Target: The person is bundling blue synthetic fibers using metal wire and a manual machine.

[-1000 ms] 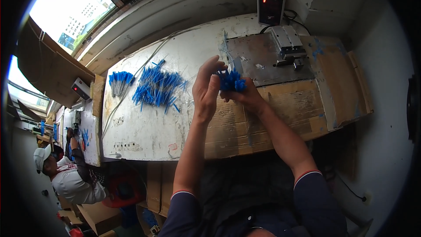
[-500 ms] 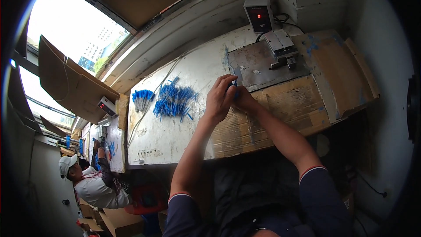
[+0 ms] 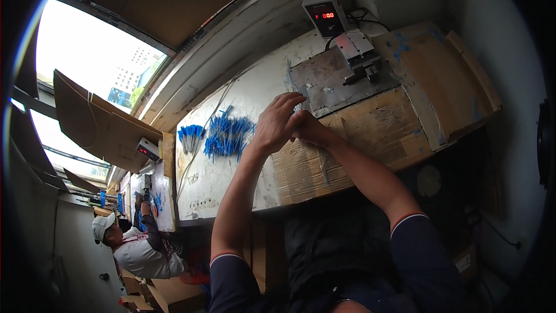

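My left hand [image 3: 276, 123] and my right hand [image 3: 309, 128] meet over the near part of the bench. The left one's fingers are bent over toward the right one, and both look closed. What lies between them is mostly hidden; only a small bluish bit shows by the left fingertips. To the left of my hands lies a loose pile of thin, pale sticks with blue ends [image 3: 227, 135]. Beside it is a smaller, tidier bunch of the same sticks [image 3: 190, 137]. Beyond my hands, a small metal press-like device [image 3: 355, 50] stands on a metal plate [image 3: 324, 90].
A display box with red digits [image 3: 325, 14] stands behind the device, its cables trailing right. Taped cardboard [image 3: 370, 133] covers the bench's near and right parts. Along the left, a person in a white cap [image 3: 103, 225] works at another bench. Cardboard boxes [image 3: 174, 294] stand below.
The view has shifted slightly. My hands stay together, but the blue piece seen between them earlier is now mostly covered. The red digits on the display have changed.
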Tool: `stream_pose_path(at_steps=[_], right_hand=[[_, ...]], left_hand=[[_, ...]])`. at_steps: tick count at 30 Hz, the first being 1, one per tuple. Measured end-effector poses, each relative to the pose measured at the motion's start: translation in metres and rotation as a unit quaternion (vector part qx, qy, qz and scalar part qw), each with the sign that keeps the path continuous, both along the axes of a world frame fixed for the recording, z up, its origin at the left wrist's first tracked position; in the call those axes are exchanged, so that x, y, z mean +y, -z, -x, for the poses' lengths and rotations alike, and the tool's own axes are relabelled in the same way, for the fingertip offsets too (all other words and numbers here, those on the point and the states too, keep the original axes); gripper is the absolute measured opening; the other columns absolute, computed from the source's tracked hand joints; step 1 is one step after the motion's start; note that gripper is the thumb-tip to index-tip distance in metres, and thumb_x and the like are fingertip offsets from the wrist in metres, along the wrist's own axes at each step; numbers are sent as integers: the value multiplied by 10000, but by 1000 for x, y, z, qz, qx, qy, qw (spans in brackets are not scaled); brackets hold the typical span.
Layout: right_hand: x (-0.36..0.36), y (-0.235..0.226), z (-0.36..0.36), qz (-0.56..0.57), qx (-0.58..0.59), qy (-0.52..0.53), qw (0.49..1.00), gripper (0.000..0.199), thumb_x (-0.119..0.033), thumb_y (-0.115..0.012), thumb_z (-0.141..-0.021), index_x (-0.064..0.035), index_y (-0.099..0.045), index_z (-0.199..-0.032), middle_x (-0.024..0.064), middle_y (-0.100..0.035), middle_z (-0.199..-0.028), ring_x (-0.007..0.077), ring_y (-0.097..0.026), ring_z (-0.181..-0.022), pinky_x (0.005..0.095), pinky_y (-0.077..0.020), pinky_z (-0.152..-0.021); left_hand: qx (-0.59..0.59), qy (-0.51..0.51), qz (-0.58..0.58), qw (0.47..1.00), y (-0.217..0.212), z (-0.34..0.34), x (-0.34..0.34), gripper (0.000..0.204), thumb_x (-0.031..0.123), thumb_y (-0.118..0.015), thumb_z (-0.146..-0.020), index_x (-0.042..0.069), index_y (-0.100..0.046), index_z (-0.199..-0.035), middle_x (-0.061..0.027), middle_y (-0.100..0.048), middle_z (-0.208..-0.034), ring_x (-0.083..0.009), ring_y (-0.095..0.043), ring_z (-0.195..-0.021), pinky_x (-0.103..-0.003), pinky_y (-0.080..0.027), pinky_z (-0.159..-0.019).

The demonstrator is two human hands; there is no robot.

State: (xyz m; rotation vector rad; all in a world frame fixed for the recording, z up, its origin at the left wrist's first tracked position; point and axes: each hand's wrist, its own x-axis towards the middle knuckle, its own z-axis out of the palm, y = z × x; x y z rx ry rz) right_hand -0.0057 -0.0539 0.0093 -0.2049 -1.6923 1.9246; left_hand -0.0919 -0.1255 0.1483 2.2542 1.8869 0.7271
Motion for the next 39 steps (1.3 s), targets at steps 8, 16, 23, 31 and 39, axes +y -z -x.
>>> stream_pose_path(at_steps=[8, 16, 23, 31, 39], right_hand=[[1, 2, 1, 30, -21, -35, 999, 162, -155, -699, -919, 0, -677, -957, 57, -689, -812, 146, -666, -777, 306, -542, -712], [3, -12, -15, 59, -55, -43, 996, 175, -180, -694, -957, -5, -693, -949, 75, -713, -796, 143, -670, -718, 308, -556, -702], [1, -3, 0, -82, -54, 32, 995, 101, -59, -627, -941, 25, -676, -914, 91, -712, -784, 176, -699, -690, 316, -565, -624], [-2, 30, 16, -164, 61, 86, 981, 84, -51, -646, -930, 28, -672, -934, 68, -724, -818, 153, -678, -731, 339, -546, -667], [-3, -11, -4, 82, 31, 207, 974, 206, -227, -700, -989, -36, -681, -914, 9, -650, -747, 78, -574, -661, 257, -464, -612]], left_hand=[[21, 19, 98, 995, 6, 5, -1, 554, 489, -389, -1057, 75, -635, -1330, -184, -617, -1354, -375, -592, -1251, -419, -452, -1070], [-193, -80, 26, 978, 3, 35, -9, 520, 442, -424, -1058, 38, -652, -1292, -167, -660, -1293, -282, -600, -1229, -394, -434, -1069], [0, -46, -31, 998, 27, 1, -20, 334, 329, -551, -997, 50, -678, -1128, -155, -673, -1092, -349, -647, -1047, -424, -504, -910], [32, -106, -212, 971, 58, -2, -24, 115, 103, -686, -887, 34, -609, -938, -131, -636, -910, -349, -622, -885, -413, -515, -778], [-116, -268, -289, 912, 71, 24, -53, 157, 108, -659, -944, 19, -635, -1070, -112, -656, -1066, -254, -644, -935, -361, -530, -822]])
